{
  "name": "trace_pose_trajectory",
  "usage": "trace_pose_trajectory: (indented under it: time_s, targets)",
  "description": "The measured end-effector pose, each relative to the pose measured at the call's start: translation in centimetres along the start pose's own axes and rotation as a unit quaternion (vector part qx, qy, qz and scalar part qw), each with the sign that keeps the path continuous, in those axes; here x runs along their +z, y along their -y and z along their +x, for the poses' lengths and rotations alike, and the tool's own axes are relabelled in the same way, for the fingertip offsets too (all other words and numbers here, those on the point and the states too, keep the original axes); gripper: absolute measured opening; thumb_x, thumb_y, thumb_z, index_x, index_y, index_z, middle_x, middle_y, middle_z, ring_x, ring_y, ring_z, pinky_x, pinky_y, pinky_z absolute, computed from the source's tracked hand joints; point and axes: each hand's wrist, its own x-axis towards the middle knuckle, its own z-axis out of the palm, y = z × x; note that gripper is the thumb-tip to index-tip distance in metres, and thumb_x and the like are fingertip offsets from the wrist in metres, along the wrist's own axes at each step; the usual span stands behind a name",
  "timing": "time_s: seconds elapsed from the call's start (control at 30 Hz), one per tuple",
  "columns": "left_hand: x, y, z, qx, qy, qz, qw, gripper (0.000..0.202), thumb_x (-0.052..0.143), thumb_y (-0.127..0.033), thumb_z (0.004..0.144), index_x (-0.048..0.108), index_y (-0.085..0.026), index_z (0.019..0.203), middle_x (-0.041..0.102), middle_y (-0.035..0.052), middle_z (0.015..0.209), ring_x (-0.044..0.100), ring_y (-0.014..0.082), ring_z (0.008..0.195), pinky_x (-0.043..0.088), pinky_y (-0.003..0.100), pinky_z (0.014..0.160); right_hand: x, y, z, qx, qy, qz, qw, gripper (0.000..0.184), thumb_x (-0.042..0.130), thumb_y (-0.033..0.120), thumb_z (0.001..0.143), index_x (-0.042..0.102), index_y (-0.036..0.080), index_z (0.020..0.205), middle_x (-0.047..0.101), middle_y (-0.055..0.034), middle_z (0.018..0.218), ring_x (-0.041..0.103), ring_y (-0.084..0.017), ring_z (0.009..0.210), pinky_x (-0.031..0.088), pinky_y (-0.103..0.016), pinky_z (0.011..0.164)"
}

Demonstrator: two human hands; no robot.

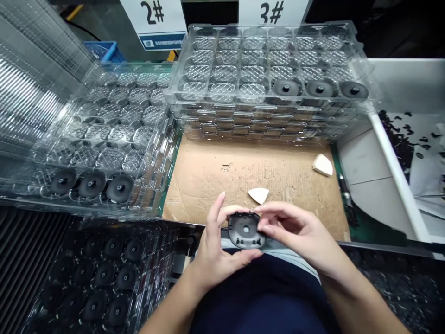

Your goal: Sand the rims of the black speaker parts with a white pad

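Note:
A dark, rounded plastic cover (239, 232) with a hole in its middle and small posts along its edges is held up over the front edge of the cardboard. My left hand (217, 246) grips it from the left, with the thumb under its lower edge and fingers behind the top. My right hand (295, 227) pinches its right edge with thumb and forefinger; whether a small part sits between those fingertips I cannot tell. Just beyond the hands, a pale three-cornered block (259, 195) lies on the cardboard sheet (201, 171).
Clear trays (222, 93) are stacked at the back, with several dark covers in the top one's front row. More trays (114, 134) stand at left, others (104, 273) below. A second pale block (323, 165), a pen-like tool (345, 190) and a white bin (385, 148) of small black parts are at right.

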Motion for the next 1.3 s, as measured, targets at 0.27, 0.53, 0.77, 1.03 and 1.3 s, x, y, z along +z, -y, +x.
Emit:
trace_pose_trajectory:
  time_s: [0.27, 0.53, 0.77, 1.03, 1.3]
  targets:
    - [-0.1, -0.7, -0.2, -0.114, 0.074, -0.111, 0.984, 0.092, 0.065, -0.056, 0.073, 0.01, -0.031, 0.143, 0.06, 0.0039, 0.11, 0.058, 0.022, 0.105, 0.038, 0.039, 0.099, -0.3, 1.2, 0.7, 0.098, 0.171, 0.132, 0.972, 0.015, 0.074, 0.023, 0.078, 0.071, 0.023, 0.093, 0.066, 0.0021, 0.077, 0.058, -0.007, 0.07, 0.043, -0.016, 0.065]
    - [0.5, -0.8, -0.4, -0.132, 0.096, -0.146, 0.976, 0.094, 0.074, -0.047, 0.069, 0.014, -0.038, 0.141, 0.061, 0.0028, 0.114, 0.057, 0.022, 0.109, 0.038, 0.039, 0.099, -0.7, 0.6, -0.4, 0.109, 0.134, 0.14, 0.975, 0.012, 0.077, 0.026, 0.072, 0.069, 0.017, 0.075, 0.065, -0.0005, 0.07, 0.059, -0.01, 0.064, 0.047, -0.02, 0.061]
    - [0.7, -0.8, 0.4, -0.136, 0.084, -0.121, 0.98, 0.078, 0.079, -0.045, 0.061, 0.043, -0.033, 0.129, 0.064, 0.0051, 0.113, 0.058, 0.0224, 0.103, 0.042, 0.034, 0.09, -1.1, -0.5, -1.3, 0.068, 0.042, 0.094, 0.992, 0.015, 0.075, 0.033, 0.075, 0.07, 0.019, 0.079, 0.063, 0.0004, 0.066, 0.058, -0.011, 0.058, 0.048, -0.022, 0.058]
    - [-1.2, -1.9, 0.4, -0.289, 0.095, -0.012, 0.953, 0.058, 0.056, -0.069, 0.07, 0.057, -0.014, 0.054, 0.052, -0.0014, 0.05, 0.047, 0.0096, 0.049, 0.037, 0.021, 0.049, -5.9, -5.5, -0.3, -0.067, -0.256, -0.215, 0.94, 0.019, 0.058, 0.037, 0.078, 0.068, 0.023, 0.084, 0.064, -0.0039, 0.097, 0.06, -0.021, 0.087, 0.046, -0.029, 0.071]
    - [-12.9, -6.4, 0.3, -0.271, -0.137, 0.274, 0.912, 0.045, 0.048, -0.055, 0.083, 0.064, -0.015, 0.071, 0.067, 0.0043, 0.069, 0.063, 0.0197, 0.068, 0.051, 0.031, 0.067, -8.2, -9.5, 3.7, -0.061, -0.232, -0.409, 0.88, 0.042, 0.042, 0.05, 0.076, 0.069, 0.021, 0.088, 0.067, -0.0081, 0.095, 0.062, -0.029, 0.083, 0.046, -0.04, 0.067]
